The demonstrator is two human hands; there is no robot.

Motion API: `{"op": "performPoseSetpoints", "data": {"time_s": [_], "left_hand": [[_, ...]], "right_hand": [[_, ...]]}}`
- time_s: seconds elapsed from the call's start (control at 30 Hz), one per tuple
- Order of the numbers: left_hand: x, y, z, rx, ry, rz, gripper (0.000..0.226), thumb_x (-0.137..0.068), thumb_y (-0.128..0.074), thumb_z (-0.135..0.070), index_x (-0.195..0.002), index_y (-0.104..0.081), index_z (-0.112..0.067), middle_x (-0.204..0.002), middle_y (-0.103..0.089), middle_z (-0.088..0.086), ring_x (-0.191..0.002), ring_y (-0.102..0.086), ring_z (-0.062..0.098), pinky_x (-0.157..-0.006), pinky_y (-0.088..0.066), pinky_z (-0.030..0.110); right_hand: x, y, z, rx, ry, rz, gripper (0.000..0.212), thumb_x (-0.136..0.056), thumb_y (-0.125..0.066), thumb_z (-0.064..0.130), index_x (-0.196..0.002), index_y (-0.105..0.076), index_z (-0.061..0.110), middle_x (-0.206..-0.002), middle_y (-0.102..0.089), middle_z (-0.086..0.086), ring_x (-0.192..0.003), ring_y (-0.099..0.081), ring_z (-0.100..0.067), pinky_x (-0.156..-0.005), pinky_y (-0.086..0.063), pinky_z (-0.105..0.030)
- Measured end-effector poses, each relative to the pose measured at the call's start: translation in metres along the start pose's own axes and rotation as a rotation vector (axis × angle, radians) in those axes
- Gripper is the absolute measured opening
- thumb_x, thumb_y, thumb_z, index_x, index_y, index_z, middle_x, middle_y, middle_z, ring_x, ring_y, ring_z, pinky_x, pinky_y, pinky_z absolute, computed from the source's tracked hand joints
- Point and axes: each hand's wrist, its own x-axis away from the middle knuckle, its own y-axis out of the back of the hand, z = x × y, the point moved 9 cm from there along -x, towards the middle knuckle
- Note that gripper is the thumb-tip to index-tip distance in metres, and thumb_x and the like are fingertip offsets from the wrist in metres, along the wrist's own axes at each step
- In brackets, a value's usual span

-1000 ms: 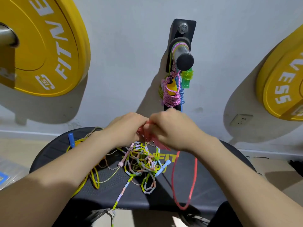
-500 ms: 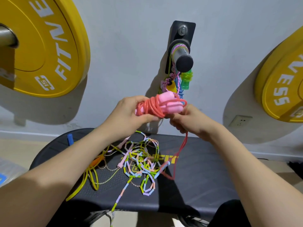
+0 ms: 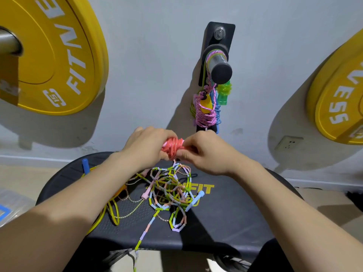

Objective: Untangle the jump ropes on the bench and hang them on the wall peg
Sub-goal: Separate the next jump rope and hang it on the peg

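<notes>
My left hand and my right hand both grip a coiled red jump rope just above the black bench. The rope is wound tightly around its pink handles, which are mostly hidden. Below my hands a tangle of beaded pastel jump rope lies on the bench, mixed with a yellow jump rope at the left and a thin speckled cord. On the wall above, the black wall peg carries several hung ropes in pink, blue, yellow and green.
Yellow weight plates hang on the wall at left and another plate at right. A blue handle stands at the bench's left rear. A wall socket sits low right. Bare floor lies on both sides of the bench.
The loose red tail that hung to the bench has been wound into the bundle. My hands rose with the bundle, then came down a little and closed together on it.
</notes>
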Motion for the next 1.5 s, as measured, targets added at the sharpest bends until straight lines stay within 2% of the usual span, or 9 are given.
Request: {"op": "performPoseSetpoints", "data": {"time_s": [0.3, 0.47, 0.6, 0.8, 0.97, 1.2, 1.3, 1.43, 1.5], "left_hand": [[0.008, 0.011, -0.027, 0.459, -0.238, 0.072, 0.041, -0.076, -0.091, -0.018, -0.11, -0.07, -0.028, -0.087, -0.071, -0.007, -0.083, -0.066, 0.017, -0.079, -0.053, 0.038], [0.009, 0.015, -0.035, 0.902, -0.25, 0.107, 0.047, -0.081, -0.091, -0.013, -0.122, -0.069, -0.019, -0.107, -0.076, 0.007, -0.097, -0.074, 0.029, -0.09, -0.059, 0.044], [0.002, 0.022, -0.021, 0.953, -0.109, -0.091, 0.052, -0.078, -0.083, -0.026, -0.127, -0.065, -0.019, -0.111, -0.076, -0.003, -0.103, -0.073, 0.017, -0.097, -0.057, 0.039], [0.009, 0.017, -0.018, 0.725, 0.038, -0.221, 0.045, -0.074, -0.081, -0.041, -0.115, -0.064, -0.034, -0.096, -0.073, -0.019, -0.088, -0.068, -0.002, -0.082, -0.055, 0.031], [0.009, 0.014, -0.007, 0.552, 0.157, -0.299, 0.049, -0.064, -0.085, -0.052, -0.093, -0.049, -0.033, -0.087, -0.064, -0.016, -0.082, -0.06, 0.0, -0.064, -0.043, 0.025], [0.0, -0.018, -0.029, 1.111, 0.126, 0.13, 0.088, -0.065, -0.076, -0.048, -0.145, -0.043, -0.032, -0.094, -0.076, 0.002, -0.068, -0.07, 0.02, -0.056, -0.055, 0.033], [-0.003, -0.014, -0.033, 1.116, 0.057, 0.072, 0.063, -0.083, -0.07, -0.071, -0.123, -0.063, -0.023, -0.077, -0.072, -0.006, -0.057, -0.059, 0.015, -0.049, -0.047, 0.03], [-0.006, 0.0, -0.009, 0.994, 0.118, -0.135, 0.039, -0.099, -0.062, -0.057, -0.102, -0.069, -0.019, -0.068, -0.07, -0.011, -0.056, -0.062, 0.006, -0.051, -0.044, 0.019], [-0.007, -0.001, -0.003, 0.999, 0.161, -0.115, 0.037, -0.103, -0.062, -0.051, -0.098, -0.072, -0.016, -0.066, -0.069, -0.009, -0.056, -0.062, 0.008, -0.048, -0.044, 0.019]], "right_hand": [[0.008, 0.032, -0.062, -0.615, -0.262, -0.364, 0.036, -0.083, -0.089, 0.042, -0.073, -0.075, 0.01, -0.066, -0.071, -0.013, -0.057, -0.06, -0.02, -0.055, -0.049, -0.041], [0.006, 0.007, -0.064, -1.188, -0.305, -0.155, 0.032, -0.104, -0.056, 0.003, -0.083, -0.077, 0.015, -0.074, -0.066, -0.007, -0.063, -0.051, -0.016, -0.057, -0.039, -0.029], [-0.001, 0.007, -0.049, -1.486, -0.248, -0.099, 0.036, -0.088, -0.047, -0.007, -0.079, -0.075, 0.012, -0.067, -0.056, 0.002, -0.059, -0.037, -0.01, -0.053, -0.031, -0.022], [0.001, 0.008, -0.042, -1.389, -0.195, -0.064, 0.004, -0.084, -0.071, 0.016, -0.082, -0.07, 0.019, -0.072, -0.048, 0.002, -0.062, -0.036, -0.01, -0.06, -0.028, -0.026], [0.009, 0.006, -0.05, -0.866, -0.282, -0.165, 0.039, -0.106, -0.061, 0.042, -0.073, -0.052, 0.023, -0.06, -0.044, 0.007, -0.047, -0.036, -0.011, -0.044, -0.033, -0.022], [0.012, 0.01, -0.047, -0.844, -0.28, -0.181, 0.03, -0.107, -0.062, 0.033, -0.081, -0.055, 0.02, -0.064, -0.041, 0.003, -0.054, -0.034, -0.014, -0.048, -0.03, -0.029], [0.015, 0.006, -0.042, -0.873, -0.25, -0.111, 0.018, -0.107, -0.062, 0.018, -0.091, -0.06, 0.011, -0.072, -0.047, -0.007, -0.057, -0.038, -0.015, -0.052, -0.037, -0.028], [0.021, 0.002, -0.054, -1.096, -0.375, -0.031, 0.024, -0.109, -0.053, 0.004, -0.132, -0.05, 0.009, -0.081, -0.068, -0.017, -0.057, -0.061, -0.028, -0.058, -0.056, -0.037], [0.023, 0.007, -0.062, -1.175, -0.423, -0.076, 0.022, -0.109, -0.05, 0.005, -0.128, -0.043, 0.014, -0.074, -0.067, -0.016, -0.056, -0.064, -0.033, -0.059, -0.057, -0.041]]}}
